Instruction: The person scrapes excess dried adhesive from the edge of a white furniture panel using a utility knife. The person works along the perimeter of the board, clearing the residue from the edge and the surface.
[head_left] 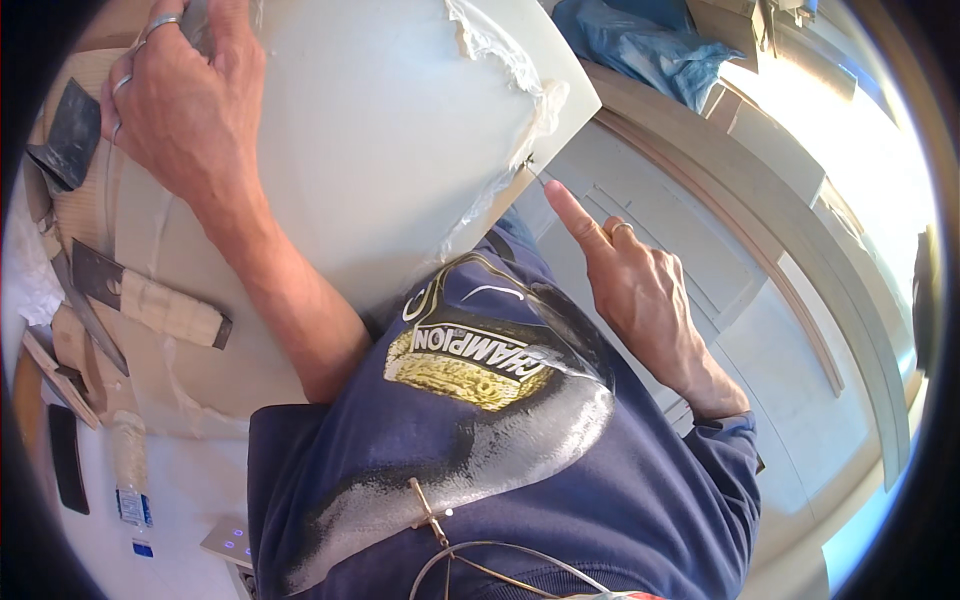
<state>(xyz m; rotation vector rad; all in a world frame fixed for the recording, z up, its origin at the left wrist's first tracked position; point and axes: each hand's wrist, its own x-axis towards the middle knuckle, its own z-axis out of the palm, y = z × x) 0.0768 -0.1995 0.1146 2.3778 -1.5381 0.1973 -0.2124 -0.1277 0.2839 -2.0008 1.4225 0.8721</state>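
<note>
My left hand bends over the upper left of the pale panel before me; the view's top edge crops some fingers, so I cannot tell its grip. My right hand stretches 1 finger toward the panel's right edge, the others curled, any hold hidden.

Workshop, wood-handled scraper, long board, crumpled blue plastic sheeting
</note>
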